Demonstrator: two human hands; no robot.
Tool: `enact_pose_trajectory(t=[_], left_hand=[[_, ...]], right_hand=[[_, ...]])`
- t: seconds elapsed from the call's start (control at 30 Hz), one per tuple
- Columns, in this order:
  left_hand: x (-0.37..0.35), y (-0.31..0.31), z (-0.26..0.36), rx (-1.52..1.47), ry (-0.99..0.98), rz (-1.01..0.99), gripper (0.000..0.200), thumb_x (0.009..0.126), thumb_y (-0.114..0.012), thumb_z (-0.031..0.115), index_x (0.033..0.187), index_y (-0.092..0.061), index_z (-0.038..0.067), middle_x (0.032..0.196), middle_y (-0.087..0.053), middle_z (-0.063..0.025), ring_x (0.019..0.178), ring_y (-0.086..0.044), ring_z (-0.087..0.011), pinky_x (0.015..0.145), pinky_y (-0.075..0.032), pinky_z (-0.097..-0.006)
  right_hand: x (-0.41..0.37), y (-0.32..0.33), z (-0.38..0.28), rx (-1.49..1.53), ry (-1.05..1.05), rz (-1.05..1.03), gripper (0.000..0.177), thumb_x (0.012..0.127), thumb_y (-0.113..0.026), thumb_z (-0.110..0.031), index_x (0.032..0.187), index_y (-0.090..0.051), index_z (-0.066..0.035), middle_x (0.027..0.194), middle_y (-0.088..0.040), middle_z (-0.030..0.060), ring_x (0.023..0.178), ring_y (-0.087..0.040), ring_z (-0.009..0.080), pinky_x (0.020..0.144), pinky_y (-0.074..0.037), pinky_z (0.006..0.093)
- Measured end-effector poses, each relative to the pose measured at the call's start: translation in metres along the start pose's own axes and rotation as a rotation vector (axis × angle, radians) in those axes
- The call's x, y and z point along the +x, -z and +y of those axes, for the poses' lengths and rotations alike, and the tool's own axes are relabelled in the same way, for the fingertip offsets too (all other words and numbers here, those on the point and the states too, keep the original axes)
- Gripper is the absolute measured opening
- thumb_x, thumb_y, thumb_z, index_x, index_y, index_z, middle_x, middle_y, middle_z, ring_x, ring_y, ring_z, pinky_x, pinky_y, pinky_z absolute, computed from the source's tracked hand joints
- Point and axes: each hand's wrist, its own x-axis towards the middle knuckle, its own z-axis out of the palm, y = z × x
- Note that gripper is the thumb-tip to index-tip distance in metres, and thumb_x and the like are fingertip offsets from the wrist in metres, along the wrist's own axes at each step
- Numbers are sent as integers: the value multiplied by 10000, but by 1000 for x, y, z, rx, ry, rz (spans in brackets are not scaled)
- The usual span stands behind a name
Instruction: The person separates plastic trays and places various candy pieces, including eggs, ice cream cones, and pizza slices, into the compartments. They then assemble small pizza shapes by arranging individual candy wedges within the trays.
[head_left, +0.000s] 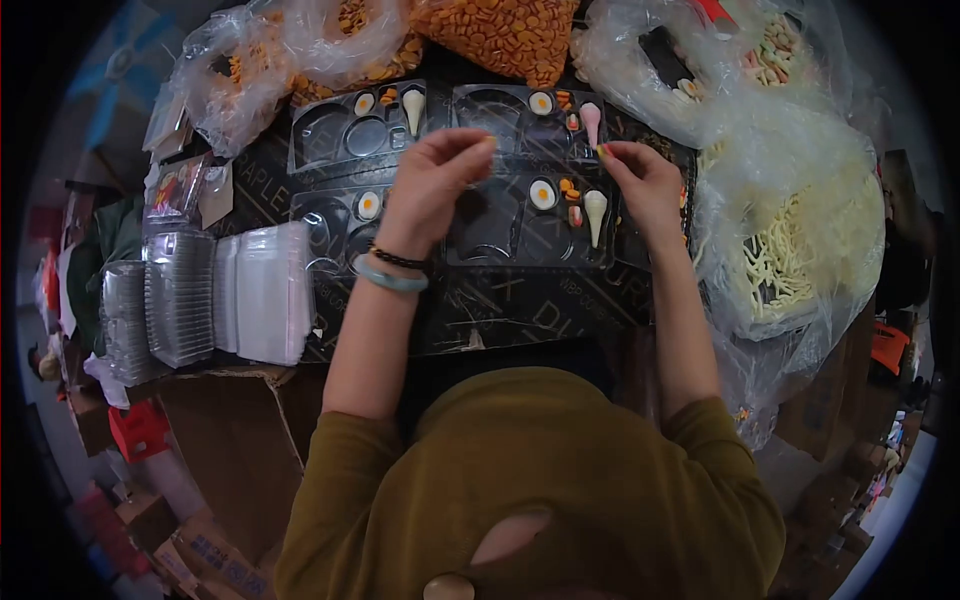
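My left hand is closed in a pinch above the middle of the clear trays; what its fingertips hold, if anything, I cannot make out. My right hand pinches a tiny reddish and greenish piece, too small to name, beside a pink cone-shaped piece. That piece lies in the far right clear plastic tray, along with a small fried-egg piece. The near right tray holds another fried-egg piece and a cream cone-shaped piece. A far left tray and a partly hidden near left tray hold similar pieces.
Bags of orange pieces line the back. To the right, a large plastic bag holds pale strips. Stacked clear plastic containers stand at the left table edge. A cardboard box is below.
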Motion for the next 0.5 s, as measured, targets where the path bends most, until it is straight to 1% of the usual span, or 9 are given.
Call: enact_pose_trajectory(t=[0.03, 0.1, 0.13, 0.2, 0.23, 0.33, 0.4, 0.43, 0.5], left_hand=[[1, 14, 11, -40, -15, 48, 184, 845, -695, 55, 1011, -641, -2, 887, -673, -61, 763, -638, -132, 706, -529, -251], [3, 38, 26, -36, -63, 154, 182, 826, -704, 22, 991, -631, 1, 900, -665, -79, 801, -661, -169, 733, -555, -282], [6, 51, 31, -20, -84, 191, 178, 839, -683, 11, 1003, -615, -8, 923, -658, -96, 825, -670, -192, 745, -568, -295], [9, 77, 40, 13, -97, 282, 190, 850, -671, 14, 1025, -603, -17, 936, -654, -105, 811, -668, -193, 725, -569, -288], [14, 89, 44, 75, -114, 323, 218, 864, -660, 34, 1064, -593, -23, 945, -651, -91, 803, -661, -177, 724, -557, -278], [33, 111, 48, 168, -94, 296, 208, 867, -663, 61, 1059, -639, -17, 919, -663, -58, 785, -640, -139, 719, -524, -247], [50, 114, 43, 418, -99, 302, 219, 875, -674, 100, 1067, -652, -4, 935, -673, -50, 807, -634, -128, 745, -521, -253], [57, 111, 38, 438, -112, 303, 225, 868, -680, 100, 1057, -659, -20, 910, -682, -48, 794, -630, -112, 727, -510, -235], [73, 112, 30, 825, -154, 343, 225, 866, -680, 100, 1047, -663, -32, 876, -687, -43, 765, -630, -102, 690, -495, -221]], right_hand=[[9, -8, 11, -50, 35, 19, 181, 816, -711, -112, 960, -698, -2, 834, -699, 72, 733, -631, 97, 688, -488, 243], [13, -12, 9, -184, 126, 45, 180, 810, -709, -106, 959, -697, -5, 828, -693, 92, 715, -636, 124, 679, -492, 257], [16, -16, 7, -249, 176, 51, 180, 807, -708, -103, 958, -697, -7, 826, -690, 102, 705, -638, 137, 675, -495, 263], [15, -20, -2, -206, 152, 42, 180, 799, -709, -99, 955, -699, -10, 828, -683, 114, 698, -638, 157, 672, -497, 274], [16, -24, -3, -200, 163, 57, 181, 797, -711, -98, 954, -699, -8, 831, -685, 114, 702, -638, 153, 674, -497, 274], [18, -40, -19, -94, 128, -3, 183, 810, -713, -106, 962, -703, -4, 811, -690, 77, 694, -606, 106, 662, -482, 253], [15, -51, -33, -79, 128, -53, 176, 821, -707, -101, 970, -707, -9, 796, -680, 41, 678, -564, 72, 647, -462, 235], [14, -55, -36, -59, 135, -63, 174, 822, -705, -97, 972, -708, -10, 791, -677, 35, 673, -556, 67, 643, -458, 232], [10, -59, -38, -45, 136, -74, 172, 825, -703, -93, 975, -708, -10, 786, -671, 21, 669, -543, 57, 642, -451, 224]])
